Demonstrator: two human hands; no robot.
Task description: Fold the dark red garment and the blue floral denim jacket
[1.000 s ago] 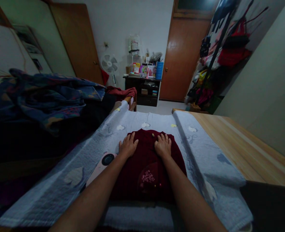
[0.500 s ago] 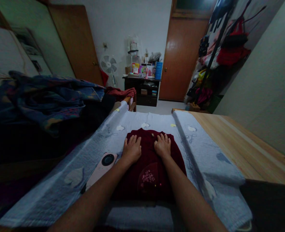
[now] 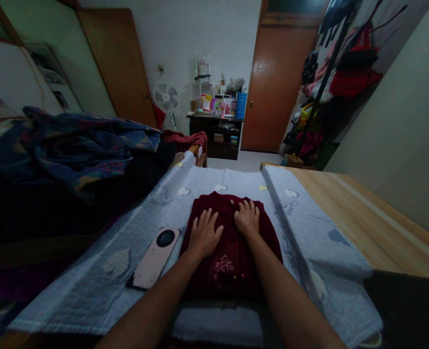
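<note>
A dark red folded sweater (image 3: 223,283) lies in front of me, with pink embroidered blossoms on its front and a small label near the collar. My left hand (image 3: 204,236) rests on its left half, fingers spread and palm down. On the upper right part, close to the collar, my right hand (image 3: 247,217) lies with its fingers stretched out. Neither hand grips the fabric. Left of the sweater, beside my left forearm, is a pink phone (image 3: 156,259) with a round black camera ring.
A pale blue quilted cloth (image 3: 330,242) lies under everything. Piled clothes (image 3: 79,150) rise at the left. Bare wooden boards (image 3: 374,208) run along the right. Further back stand a fan (image 3: 166,97), a dark cabinet (image 3: 214,140), a door (image 3: 267,92) and hanging bags (image 3: 356,72).
My left hand has slid slightly down and inward over the sweater. My right hand stays near the collar. More of the phone shows, and the view has shifted a little.
</note>
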